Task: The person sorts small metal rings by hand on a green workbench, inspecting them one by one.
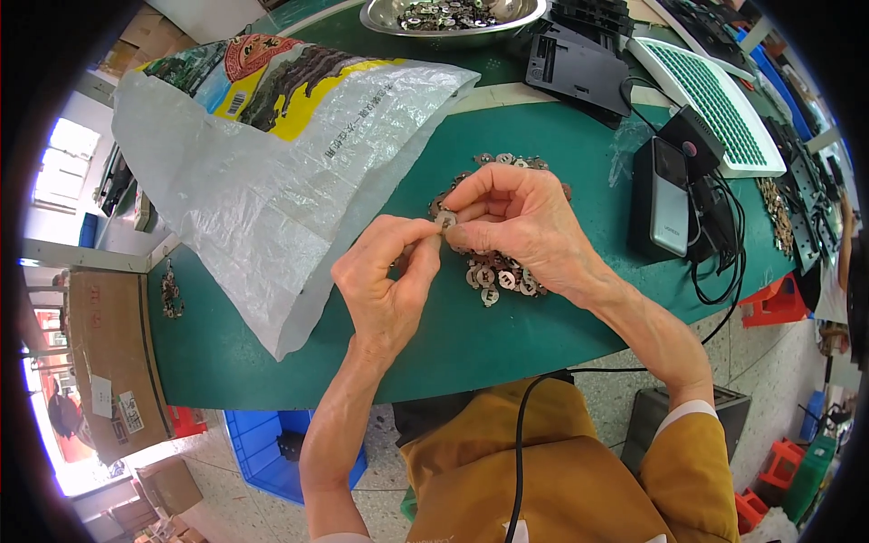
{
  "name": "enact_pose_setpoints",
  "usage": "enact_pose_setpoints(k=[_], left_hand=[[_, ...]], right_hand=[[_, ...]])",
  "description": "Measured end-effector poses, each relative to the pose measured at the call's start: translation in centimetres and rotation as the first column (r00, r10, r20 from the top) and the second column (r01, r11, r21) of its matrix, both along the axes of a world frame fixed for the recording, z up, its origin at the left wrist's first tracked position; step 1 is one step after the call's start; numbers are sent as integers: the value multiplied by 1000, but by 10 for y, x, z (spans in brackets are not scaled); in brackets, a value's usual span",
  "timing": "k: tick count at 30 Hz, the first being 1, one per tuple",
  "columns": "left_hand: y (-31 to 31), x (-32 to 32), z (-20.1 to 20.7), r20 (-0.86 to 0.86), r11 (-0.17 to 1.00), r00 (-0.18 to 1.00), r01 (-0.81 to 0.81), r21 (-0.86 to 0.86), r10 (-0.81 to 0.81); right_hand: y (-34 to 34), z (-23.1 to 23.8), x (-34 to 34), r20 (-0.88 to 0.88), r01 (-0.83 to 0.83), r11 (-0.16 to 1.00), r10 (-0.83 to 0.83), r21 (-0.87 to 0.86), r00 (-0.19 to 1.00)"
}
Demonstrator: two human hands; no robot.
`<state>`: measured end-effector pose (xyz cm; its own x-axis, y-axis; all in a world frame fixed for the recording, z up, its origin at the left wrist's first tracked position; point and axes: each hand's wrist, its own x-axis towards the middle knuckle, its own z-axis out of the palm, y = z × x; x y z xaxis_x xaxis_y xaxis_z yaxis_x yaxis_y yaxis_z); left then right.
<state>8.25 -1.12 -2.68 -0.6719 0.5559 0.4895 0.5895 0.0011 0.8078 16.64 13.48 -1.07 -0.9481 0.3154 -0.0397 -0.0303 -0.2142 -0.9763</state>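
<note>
Over the green table (pixel 244 362), my two hands meet in front of a pile of small round metal pieces (pixel 493 279). One such silvery disc (pixel 444 218) sits between the fingertips. My right hand (pixel 529 222) pinches it with thumb and index finger, the other fingers curled in. At its left edge, the thumb and index fingertips of my left hand (pixel 385 276) are pressed together on it. The disc's lower part is hidden by the fingers. Part of the pile lies behind my right hand; several discs there have a dark cut-out mark.
A large white plastic sack (pixel 253 199) covers the table's left. A metal bowl (pixel 434 27) of similar pieces stands at the back, with black plastic parts (pixel 579 72) and a white-green tray (pixel 715 104) to its right. A grey-black device (pixel 665 199) with cables (pixel 738 244) lies right.
</note>
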Motion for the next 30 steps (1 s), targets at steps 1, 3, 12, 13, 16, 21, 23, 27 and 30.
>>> enact_pose_setpoints(k=[1, 3, 12, 13, 16, 21, 23, 27, 30], left_hand=[[0, 0, -1, -2, 1000, 1000, 8, 2, -8], [0, -1, -2, -48, 1000, 999, 6, 2, -6], [-1, 4, 5, 106, 1000, 994, 24, 16, -26], [-1, 6, 8, 236, 1000, 971, 25, 16, -28], [-1, 5, 7, 351, 998, 934, 59, 30, -65], [-2, 6, 8, 416, 997, 906, 67, 36, -76], [0, 6, 7, 413, 997, 908, 68, 33, -75], [-1, 4, -1, 114, 1000, 993, 6, 2, -6], [0, 3, -3, -18, 999, 999, -44, 11, 44]], right_hand=[[1, -2, 0, 10, -13, 1000, 13, -28, 1000], [2, -3, -1, 18, -27, 998, 28, -56, 999], [1, 0, -1, -9, -46, 994, 45, -103, 999], [1, 0, -1, -8, -48, 993, 47, -104, 999], [2, -3, -2, -3, -49, 990, 49, -134, 999], [3, -6, -3, 3, -61, 978, 63, -202, 998], [5, -8, -4, 25, -76, 981, 82, -178, 996], [3, -4, -2, 24, -87, 992, 89, -91, 996], [2, -3, -1, 6, -84, 993, 85, -83, 996]])
